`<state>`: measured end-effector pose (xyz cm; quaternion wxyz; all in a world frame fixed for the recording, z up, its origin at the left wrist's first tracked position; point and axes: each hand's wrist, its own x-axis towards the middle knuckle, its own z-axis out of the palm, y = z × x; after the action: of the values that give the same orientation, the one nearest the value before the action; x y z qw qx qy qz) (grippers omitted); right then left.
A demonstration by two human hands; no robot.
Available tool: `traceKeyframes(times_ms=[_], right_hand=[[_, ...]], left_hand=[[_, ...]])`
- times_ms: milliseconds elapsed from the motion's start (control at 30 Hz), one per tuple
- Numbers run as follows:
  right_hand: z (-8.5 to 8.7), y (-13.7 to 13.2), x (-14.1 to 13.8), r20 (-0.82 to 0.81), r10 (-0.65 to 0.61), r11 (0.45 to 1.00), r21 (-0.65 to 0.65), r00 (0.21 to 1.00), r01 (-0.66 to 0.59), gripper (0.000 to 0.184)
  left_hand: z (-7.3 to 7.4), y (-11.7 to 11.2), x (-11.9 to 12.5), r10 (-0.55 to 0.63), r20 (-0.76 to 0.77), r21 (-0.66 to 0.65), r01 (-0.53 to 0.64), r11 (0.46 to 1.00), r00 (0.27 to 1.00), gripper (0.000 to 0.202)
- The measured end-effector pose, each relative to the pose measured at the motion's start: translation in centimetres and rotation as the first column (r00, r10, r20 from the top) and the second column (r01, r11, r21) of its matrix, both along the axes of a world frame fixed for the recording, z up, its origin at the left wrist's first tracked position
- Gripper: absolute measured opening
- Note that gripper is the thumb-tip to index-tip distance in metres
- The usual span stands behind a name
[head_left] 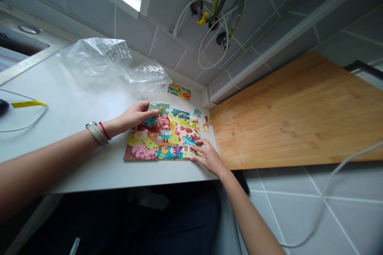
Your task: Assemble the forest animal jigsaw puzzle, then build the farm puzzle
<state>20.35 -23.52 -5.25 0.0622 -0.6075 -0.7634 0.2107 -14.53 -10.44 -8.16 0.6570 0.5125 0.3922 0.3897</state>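
A colourful farm jigsaw puzzle (167, 137) lies on the white countertop, with a red barn, a farmer and a spotted cow. My left hand (139, 116) is closed on green-toned jigsaw pieces (160, 107) above the puzzle's upper left; how many it grips I cannot tell. At the lower right corner, my right hand (209, 156) has its thumb and fingers on a jigsaw piece with a teal and white print (188, 142), partly covered by the fingers. Loose pieces, one teal (197, 112) and some brown and yellow (206, 124), lie right of the puzzle.
Behind the puzzle is a small picture card (178, 91) beside crumpled clear plastic wrap (104, 57). A wooden board (293, 115) borders the counter on the right. A white cable with a yellow tag (28, 104) lies at left, near a sink (56, 46). Hoses hang from the tiled wall.
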Motion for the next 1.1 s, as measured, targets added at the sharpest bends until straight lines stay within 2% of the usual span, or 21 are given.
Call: traceKeyframes(times_ms=[733,1100], right_hand=[[0.0,1.4,0.2,-0.047,-0.033,0.999,-0.037,0.998,0.031,0.049],[-0.1,1.8,0.6,-0.068,-0.008,0.999,-0.041,0.998,0.006,0.046]], left_hand=[[0.7,-0.4,0.1,-0.01,0.025,-0.061,0.012,0.998,1.0,0.031],[-0.1,0.0,0.1,-0.005,0.032,-0.03,0.006,1.0,0.999,0.04]])
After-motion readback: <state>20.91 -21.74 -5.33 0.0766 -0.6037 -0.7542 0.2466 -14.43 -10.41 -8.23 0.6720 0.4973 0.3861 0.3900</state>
